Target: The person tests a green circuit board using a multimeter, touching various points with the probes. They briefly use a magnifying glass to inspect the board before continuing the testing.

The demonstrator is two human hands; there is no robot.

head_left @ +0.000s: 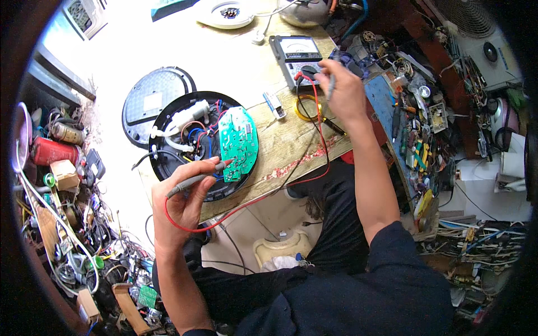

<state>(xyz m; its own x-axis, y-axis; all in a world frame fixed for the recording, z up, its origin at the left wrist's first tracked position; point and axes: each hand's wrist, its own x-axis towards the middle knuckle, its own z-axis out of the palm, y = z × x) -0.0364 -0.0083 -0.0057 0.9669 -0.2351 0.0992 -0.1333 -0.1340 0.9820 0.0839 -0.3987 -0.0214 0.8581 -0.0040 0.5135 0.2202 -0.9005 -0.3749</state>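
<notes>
My left hand is closed around a grey test probe with a red lead, its tip at the lower part of a green circuit board. That board sits in an open round black housing with a white tube part and coloured wires. Over at the analog multimeter, my right hand has its fingertips at the dial. It grips a slim grey rod, which looks like a second probe. Red and black leads run from the meter over the table's near edge.
Beside the housing lies a round black cover. A small blue-and-white box and a yellow coil rest on the wooden table. Tools and parts crowd a board at right; scrap piles up at left, near a red cylinder.
</notes>
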